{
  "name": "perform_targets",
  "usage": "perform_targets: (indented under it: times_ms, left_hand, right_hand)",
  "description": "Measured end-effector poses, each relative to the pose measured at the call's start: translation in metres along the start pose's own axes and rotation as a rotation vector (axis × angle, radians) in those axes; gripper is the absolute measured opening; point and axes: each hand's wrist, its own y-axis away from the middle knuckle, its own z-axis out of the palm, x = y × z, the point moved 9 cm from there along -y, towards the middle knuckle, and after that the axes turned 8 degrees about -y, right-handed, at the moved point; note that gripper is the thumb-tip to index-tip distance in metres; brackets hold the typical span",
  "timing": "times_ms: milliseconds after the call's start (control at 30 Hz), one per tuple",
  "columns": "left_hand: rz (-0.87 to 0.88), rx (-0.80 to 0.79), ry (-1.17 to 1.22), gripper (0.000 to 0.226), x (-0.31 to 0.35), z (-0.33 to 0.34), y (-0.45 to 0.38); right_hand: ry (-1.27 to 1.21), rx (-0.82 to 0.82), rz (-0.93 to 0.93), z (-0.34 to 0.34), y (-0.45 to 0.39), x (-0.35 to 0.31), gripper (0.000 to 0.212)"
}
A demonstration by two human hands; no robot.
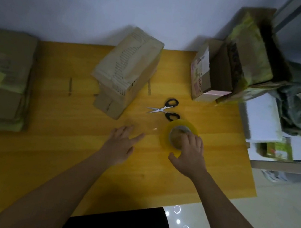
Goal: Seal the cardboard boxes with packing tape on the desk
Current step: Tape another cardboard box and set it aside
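The right hand (pixel 188 154) lay on a yellowish roll of clear packing tape (pixel 179 135) that rested flat on the yellow wooden surface (pixel 41 156); its fingers curled over the near edge of the roll and into the brown cardboard core, and the thumb lay against the roll's near rim, so that grip was closed round the tape. The left hand (pixel 121 144) hovered or rested just to the left of the roll with its fingers straight and spread, holding nothing that could be made out; a faint clear strip seemed to run from the roll toward it, though blur made this uncertain. Just beyond the roll lay a pair of black-handled scissors (pixel 166 109) with the blades parted and pointing left. Farther back, left of the scissors, stood a pale brown cardboard box wrapped in wrinkled tape (pixel 127 67), tilted on a smaller brown carton under it. At the left edge of the surface sat a flat stack of brown cardboard with yellow-green tape (pixel 0 79). At the far right corner stood a small brown carton with a pink-printed side (pixel 208 73), leaning against a larger open cardboard box with yellow-green tape (pixel 252 51).
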Motion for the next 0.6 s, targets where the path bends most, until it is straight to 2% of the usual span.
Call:
perform_targets:
  times_ms: [67,133,200,267,333,400,467,533,600]
  left_hand:
    - [0.015,0.147,0.072,0.053,-0.008,-0.023,0.006]
    - [0.037,0.358,0.138,0.048,-0.016,-0.057,0.013]
    - [0.019,0.579,0.149,0.040,-0.025,-0.091,0.019]
    - [-0.042,0.739,0.163,0.033,-0.040,-0.125,0.022]
    - [-0.077,0.861,0.191,0.026,-0.057,-0.159,0.022]
    - [-0.108,0.875,0.236,0.032,-0.080,-0.183,0.012]
    - [-0.126,0.821,0.226,0.040,-0.097,-0.201,-0.003]
    - [-0.193,0.693,0.179,0.041,-0.114,-0.206,-0.023]
    - [-0.272,0.512,0.186,0.042,-0.132,-0.195,-0.046]
  right_hand:
    - [-0.156,0.109,0.003,-0.013,-0.006,-0.012,0.050]
    - [-0.250,0.164,0.004,-0.021,-0.019,-0.029,0.037]
    - [-0.327,0.210,-0.042,-0.028,-0.035,-0.048,0.036]
    - [-0.464,0.219,-0.086,-0.031,-0.053,-0.071,0.035]
    - [-0.679,0.160,-0.058,-0.028,-0.072,-0.089,0.035]
    - [-0.947,0.076,0.052,-0.018,-0.089,-0.103,0.035]
    - [-1.229,0.033,0.184,-0.006,-0.101,-0.114,0.033]
    - [-1.423,0.031,0.281,0.005,-0.109,-0.122,0.031]
    - [-1.483,0.013,0.320,0.012,-0.113,-0.130,0.030]
